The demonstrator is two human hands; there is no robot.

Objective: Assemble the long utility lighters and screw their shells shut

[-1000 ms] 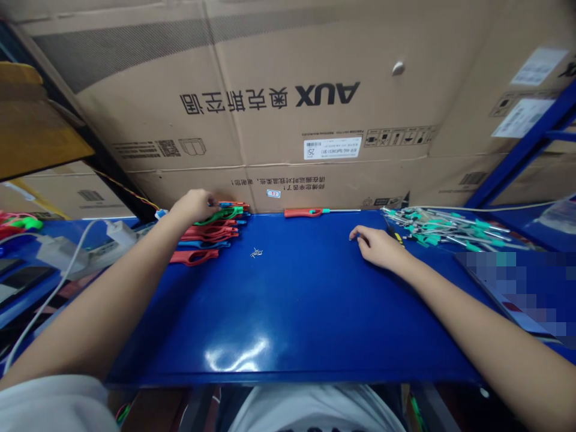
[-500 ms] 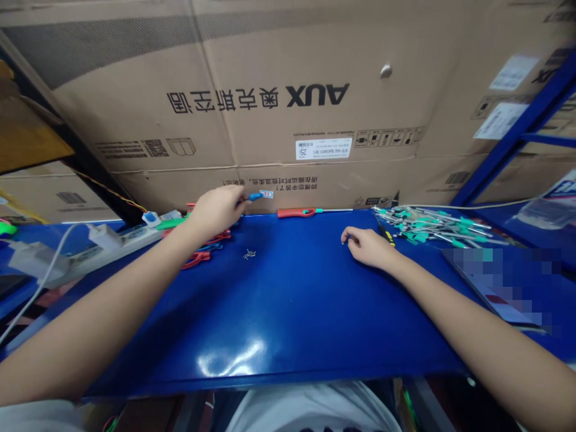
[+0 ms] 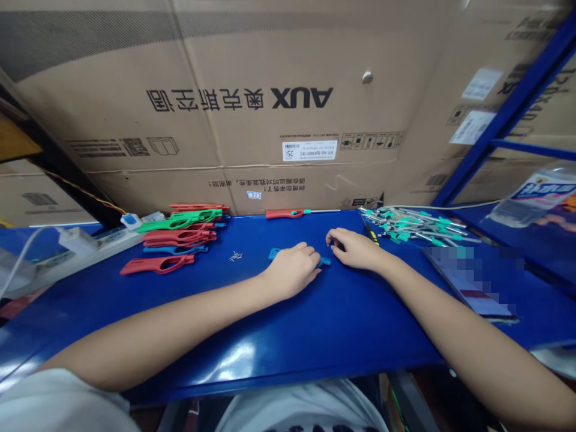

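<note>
My left hand (image 3: 294, 270) is closed over a blue lighter-shaped handle (image 3: 324, 261) at the middle of the blue table; the handle's ends stick out on both sides of the fingers. Just to the right, my right hand (image 3: 353, 248) rests on the table with its fingers curled, and whether anything is between the fingertips is too small to tell. Small metal pins (image 3: 235, 256) lie in a little heap left of my left hand. Behind the hands, a red handle with a green-collared metal rod (image 3: 285, 214) lies along the cardboard.
Red, green and blue handles (image 3: 177, 237) are piled at the left beside a white power strip (image 3: 108, 243). Metal rods with green parts (image 3: 418, 225) lie at the right, near a yellow-and-black tool (image 3: 372, 234) and a flat device (image 3: 472, 285). Cardboard (image 3: 252, 138) stands behind.
My left hand has come from the back left to the middle with the blue handle, near my right hand. The view has shifted, showing more of the handle pile. My right hand keeps its curled pose.
</note>
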